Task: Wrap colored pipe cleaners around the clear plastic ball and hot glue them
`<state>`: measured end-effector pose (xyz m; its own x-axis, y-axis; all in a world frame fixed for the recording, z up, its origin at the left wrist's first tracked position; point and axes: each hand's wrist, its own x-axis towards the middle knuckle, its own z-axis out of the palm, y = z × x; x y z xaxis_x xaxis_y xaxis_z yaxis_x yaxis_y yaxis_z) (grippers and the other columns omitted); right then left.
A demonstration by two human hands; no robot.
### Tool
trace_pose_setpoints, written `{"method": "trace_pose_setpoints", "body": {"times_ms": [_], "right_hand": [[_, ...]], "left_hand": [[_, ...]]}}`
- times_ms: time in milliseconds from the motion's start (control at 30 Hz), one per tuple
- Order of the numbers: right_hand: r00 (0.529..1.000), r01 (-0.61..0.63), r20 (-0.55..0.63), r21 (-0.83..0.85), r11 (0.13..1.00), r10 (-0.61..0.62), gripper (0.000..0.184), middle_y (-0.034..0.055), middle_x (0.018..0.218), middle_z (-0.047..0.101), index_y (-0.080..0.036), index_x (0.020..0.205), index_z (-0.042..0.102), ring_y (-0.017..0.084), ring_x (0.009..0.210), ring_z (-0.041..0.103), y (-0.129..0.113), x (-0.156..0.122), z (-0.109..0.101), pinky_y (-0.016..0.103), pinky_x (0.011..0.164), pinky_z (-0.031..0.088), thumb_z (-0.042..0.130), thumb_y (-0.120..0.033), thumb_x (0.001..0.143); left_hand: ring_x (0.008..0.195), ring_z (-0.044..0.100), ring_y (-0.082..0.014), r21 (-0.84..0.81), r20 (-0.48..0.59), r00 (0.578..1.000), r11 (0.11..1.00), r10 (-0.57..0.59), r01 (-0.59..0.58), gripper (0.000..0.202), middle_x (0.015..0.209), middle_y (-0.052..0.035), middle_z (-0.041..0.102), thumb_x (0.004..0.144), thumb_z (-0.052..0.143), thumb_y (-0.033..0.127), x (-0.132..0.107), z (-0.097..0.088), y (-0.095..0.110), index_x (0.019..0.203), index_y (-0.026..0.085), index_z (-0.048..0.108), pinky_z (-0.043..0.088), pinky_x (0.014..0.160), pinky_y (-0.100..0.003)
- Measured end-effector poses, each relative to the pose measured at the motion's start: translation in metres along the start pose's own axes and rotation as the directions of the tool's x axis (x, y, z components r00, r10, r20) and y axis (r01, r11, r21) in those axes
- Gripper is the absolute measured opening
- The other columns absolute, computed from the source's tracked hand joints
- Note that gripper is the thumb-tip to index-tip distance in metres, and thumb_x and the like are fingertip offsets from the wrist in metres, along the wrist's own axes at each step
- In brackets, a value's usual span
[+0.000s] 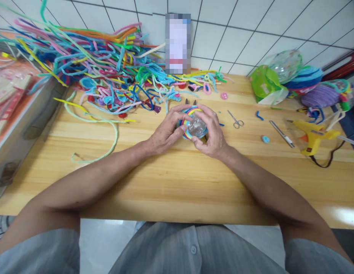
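Note:
Between my two hands is a small clear plastic piece (197, 126), rounded like the end of a bottle, with bands of pink, yellow and blue pipe cleaner around its left side. My left hand (169, 128) grips it from the left, thumb and fingers on the coloured bands. From the right, my right hand (211, 131) curves its fingers and thumb around the clear part. Two dark tips, perhaps of pliers (191, 102), stick out just beyond the piece. The rest of that tool is hidden behind it and my hands.
Tangled pipe cleaners (108, 72) cover the back left. A phone (178, 43) leans on the tiled wall. To the right lie small scissors (236, 120), a craft knife (281, 134), a blue disc (265, 139) and a yellow glue gun (313, 134). A green packet (266, 84) stands behind.

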<state>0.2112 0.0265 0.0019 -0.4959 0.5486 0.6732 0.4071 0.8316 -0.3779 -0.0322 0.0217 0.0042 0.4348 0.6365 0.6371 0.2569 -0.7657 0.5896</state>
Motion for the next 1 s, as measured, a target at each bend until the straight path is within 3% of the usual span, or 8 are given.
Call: {"method": "trace_pose_setpoints", "body": {"times_ms": [233,433,767,1000], "right_hand": [[1.000,-0.011,0.007,0.005,1.000,0.011,0.076,0.0162,0.173,0.049,-0.032,0.168,0.037,0.044,0.160,0.050,0.000,0.000,0.000,0.075,0.128,0.044,0.065,-0.053,0.101],[0.998,-0.016,-0.055,-0.015,1.000,0.015,0.076,0.0184,0.166,0.054,-0.032,0.165,0.040,0.043,0.155,0.055,-0.006,0.002,0.004,0.074,0.125,0.048,0.071,-0.042,0.096],[0.992,-0.062,-0.111,-0.041,0.997,0.057,0.073,0.0183,0.159,0.059,-0.031,0.157,0.044,0.042,0.149,0.059,-0.011,0.005,0.010,0.071,0.121,0.053,0.077,-0.042,0.093],[0.999,-0.005,-0.039,0.027,1.000,0.006,0.079,0.0180,0.166,0.054,-0.030,0.163,0.041,0.044,0.155,0.055,-0.004,0.002,0.002,0.073,0.126,0.047,0.074,-0.043,0.093]], "left_hand": [[0.161,0.051,-0.0250,-0.027,-0.005,1.000,1.000,0.004,-0.005,0.028,0.165,-0.0149,0.055,0.118,0.049,0.042,0.000,0.000,0.000,0.141,0.028,0.058,0.046,0.133,-0.052],[0.159,0.053,-0.0272,-0.013,-0.004,1.000,1.000,-0.001,0.001,0.031,0.163,-0.0145,0.057,0.117,0.047,0.048,0.000,0.001,-0.001,0.139,0.029,0.058,0.046,0.131,-0.055],[0.158,0.054,-0.0278,0.009,0.014,1.000,1.000,-0.014,0.014,0.032,0.164,-0.0157,0.057,0.117,0.046,0.049,0.000,0.000,0.001,0.139,0.028,0.058,0.047,0.131,-0.057],[0.160,0.052,-0.0281,-0.017,0.012,1.000,1.000,-0.007,0.007,0.030,0.165,-0.0153,0.056,0.117,0.048,0.046,-0.001,-0.001,0.000,0.140,0.028,0.058,0.045,0.132,-0.056]]}}
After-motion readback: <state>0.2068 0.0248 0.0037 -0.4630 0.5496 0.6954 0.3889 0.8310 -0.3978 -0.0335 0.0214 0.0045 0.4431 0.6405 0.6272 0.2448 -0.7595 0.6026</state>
